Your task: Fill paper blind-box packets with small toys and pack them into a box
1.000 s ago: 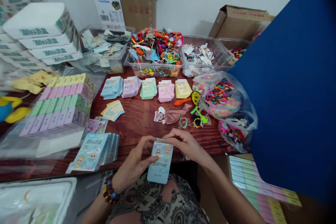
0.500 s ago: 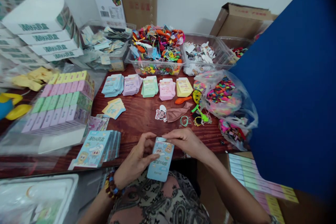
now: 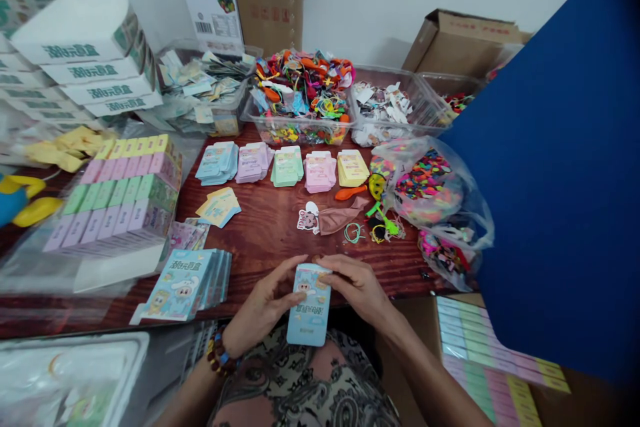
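A small light-blue cardboard packet, printed with cartoon figures, is held upright between my hands at the table's front edge. My left hand grips its left side, thumb across the front. On the upper right, my right hand pinches the packet near its top edge. Beyond the hands lie a cartoon sticker, a brown deflated balloon, a green band and an orange balloon. To the left stand larger blue boxes with similar print.
Stacks of pastel packets form a row across the wooden table. Behind them are clear tubs of small toys and papers. A plastic bag of trinkets sits right, beside a blue panel. Coloured boxes stand left.
The pale flap that showed at the packet's top no longer stands up; the top edge now looks flat. My right hand has moved slightly down onto the packet's upper corner.
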Available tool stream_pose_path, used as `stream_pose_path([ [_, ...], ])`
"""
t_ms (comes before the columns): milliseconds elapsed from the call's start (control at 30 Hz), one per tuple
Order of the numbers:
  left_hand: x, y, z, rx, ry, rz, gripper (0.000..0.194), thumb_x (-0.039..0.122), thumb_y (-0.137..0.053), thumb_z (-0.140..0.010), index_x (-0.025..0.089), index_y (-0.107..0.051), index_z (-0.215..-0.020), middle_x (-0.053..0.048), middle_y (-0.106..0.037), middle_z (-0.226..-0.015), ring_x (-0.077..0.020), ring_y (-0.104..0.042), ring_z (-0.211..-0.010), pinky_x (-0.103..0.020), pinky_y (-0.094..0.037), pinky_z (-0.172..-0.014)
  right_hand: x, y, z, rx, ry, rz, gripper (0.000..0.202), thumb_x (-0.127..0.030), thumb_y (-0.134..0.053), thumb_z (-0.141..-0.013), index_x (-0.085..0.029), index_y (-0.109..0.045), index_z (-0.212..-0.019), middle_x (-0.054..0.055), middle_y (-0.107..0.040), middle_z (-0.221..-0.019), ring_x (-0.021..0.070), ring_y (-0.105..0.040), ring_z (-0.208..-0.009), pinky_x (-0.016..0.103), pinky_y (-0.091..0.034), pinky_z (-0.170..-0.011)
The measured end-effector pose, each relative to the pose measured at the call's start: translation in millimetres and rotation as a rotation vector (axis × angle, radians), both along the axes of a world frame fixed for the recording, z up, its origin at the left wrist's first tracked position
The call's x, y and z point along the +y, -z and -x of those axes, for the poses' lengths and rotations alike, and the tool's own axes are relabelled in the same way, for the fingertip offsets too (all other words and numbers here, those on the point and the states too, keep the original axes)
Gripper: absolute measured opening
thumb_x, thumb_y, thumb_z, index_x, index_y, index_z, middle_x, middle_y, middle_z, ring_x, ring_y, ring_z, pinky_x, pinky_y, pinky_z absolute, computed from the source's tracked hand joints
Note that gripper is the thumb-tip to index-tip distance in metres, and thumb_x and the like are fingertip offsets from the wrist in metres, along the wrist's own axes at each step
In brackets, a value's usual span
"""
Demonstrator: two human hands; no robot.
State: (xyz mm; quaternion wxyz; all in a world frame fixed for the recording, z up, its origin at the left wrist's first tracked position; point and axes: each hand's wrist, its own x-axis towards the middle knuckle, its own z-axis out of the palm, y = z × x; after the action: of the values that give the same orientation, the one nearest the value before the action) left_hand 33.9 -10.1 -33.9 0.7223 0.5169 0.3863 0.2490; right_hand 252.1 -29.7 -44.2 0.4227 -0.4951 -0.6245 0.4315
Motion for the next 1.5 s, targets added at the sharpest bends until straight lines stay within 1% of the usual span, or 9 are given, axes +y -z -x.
stream_pose_path([
  [367, 1.9, 2.7, -0.3, 0.036, -0.034, -0.057, 0.046, 0.033, -0.065, -0.088, 0.023, -0.049, -0.13, -0.006, -0.067, -0.119, -0.0212, -0.063, -0.106, -0.034, -0.05, -0.092, -2.2, 6.5, -1.0, 0.1, 0.03, 0.053, 0.026, -0.031, -0.072, -0.085, -0.026, -0.073, -0.11, 0.005, -0.072, -0.109, 0.0185, -0.066, -0.104, 0.032, -0.051, -0.092],
  [600, 1.8, 4.8, 2.7, 0.069, 0.085, -0.081, 0.046, 0.034, -0.062, -0.09, 0.024, -0.049, -0.133, -0.005, -0.067, -0.12, -0.0193, -0.064, -0.1, -0.033, -0.051, -0.091, -1.4, 6.5, -3.5, 0.123, -0.036, 0.055, 0.013, -0.031, -0.071, -0.085, -0.022, -0.075, -0.093, 0.005, -0.072, -0.099, 0.0176, -0.066, -0.097, 0.031, -0.05, -0.089],
  [767, 2.1, -0.5, 0.3, 0.127, 0.07, -0.124, 0.044, 0.034, -0.063, -0.089, 0.023, -0.052, -0.13, -0.004, -0.068, -0.111, -0.0192, -0.064, -0.099, -0.033, -0.049, -0.092, 1.6, 8.3, -1.0, 0.084, -0.076, 0.127, 0.023, -0.034, -0.068, -0.087, -0.024, -0.074, -0.107, 0.006, -0.071, -0.11, 0.0198, -0.065, -0.104, 0.033, -0.049, -0.094],
  [933, 3.2, 4.7, -1.5, 0.154, -0.105, -0.113, 0.051, 0.041, -0.048, -0.096, 0.021, -0.04, -0.142, -0.007, -0.068, -0.109, -0.0212, -0.065, -0.098, -0.038, -0.05, -0.092, 4.2, 28.6, 1.2, 0.406, 0.29, 0.39, 0.031, -0.043, -0.077, -0.074, -0.022, -0.075, -0.096, 0.003, -0.074, -0.091, 0.0203, -0.067, -0.081, 0.034, -0.056, -0.073],
  [1033, -1.2, 15.4, -6.4, 0.199, -0.123, -0.247, 0.064, 0.04, -0.053, -0.094, 0.025, -0.027, -0.15, -0.012, -0.054, -0.139, -0.026, -0.053, -0.127, -0.047, -0.039, -0.11, 5.5, 34.3, 10.2, 0.688, 0.406, 0.581, 0.037, -0.048, -0.081, -0.067, -0.021, -0.071, -0.089, 0.0, -0.071, -0.078, 0.0169, -0.064, -0.067, 0.029, -0.055, -0.057],
  [1133, -7.0, 25.4, -13.3, 0.271, -0.082, -0.55, 0.097, 0.033, -0.074, -0.079, 0.032, -0.012, -0.154, -0.011, -0.022, -0.161, -0.0307, -0.022, -0.148, -0.052, -0.022, -0.12, 2.7, 33.8, 30.8, 0.817, 0.314, 0.7, 0.037, -0.047, -0.084, -0.063, -0.02, -0.065, -0.081, -0.002, -0.067, -0.071, 0.0131, -0.06, -0.059, 0.025, -0.051, -0.054],
  [1200, -8.9, 28.5, -15.3, 0.309, -0.106, -0.683, 0.101, 0.028, -0.076, -0.077, 0.033, -0.01, -0.153, -0.012, -0.02, -0.16, -0.0314, -0.019, -0.149, -0.053, -0.021, -0.12, -0.1, 34.6, 45.3, 0.833, 0.237, 0.739, 0.037, -0.047, -0.083, -0.063, -0.019, -0.061, -0.076, -0.003, -0.063, -0.066, 0.0104, -0.055, -0.053, 0.021, -0.046, -0.05],
  [1333, -10.0, 27.5, -6.2, 0.326, -0.244, -0.605, 0.104, 0.025, -0.077, -0.076, 0.031, -0.007, -0.152, -0.013, -0.04, -0.148, -0.0283, -0.039, -0.139, -0.049, -0.033, -0.115, 12.7, 39.4, 56.2, 0.58, -0.006, 0.695, 0.038, -0.052, -0.075, -0.072, -0.019, -0.056, -0.069, -0.005, -0.055, -0.056, 0.0098, -0.05, -0.047, 0.02, -0.039, -0.044],
  [1500, -23.1, 26.2, 16.7, 0.42, -0.308, -0.423, 0.079, 0.033, -0.077, -0.074, 0.022, -0.037, -0.141, -0.014, -0.05, -0.141, -0.031, -0.047, -0.133, -0.05, -0.034, -0.115, 93.0, 23.2, 73.4, -0.073, -0.141, 0.258, 0.02, -0.033, -0.053, -0.09, -0.019, -0.06, -0.078, -0.001, -0.064, -0.067, 0.0149, -0.062, -0.064, 0.025, -0.046, -0.06],
])
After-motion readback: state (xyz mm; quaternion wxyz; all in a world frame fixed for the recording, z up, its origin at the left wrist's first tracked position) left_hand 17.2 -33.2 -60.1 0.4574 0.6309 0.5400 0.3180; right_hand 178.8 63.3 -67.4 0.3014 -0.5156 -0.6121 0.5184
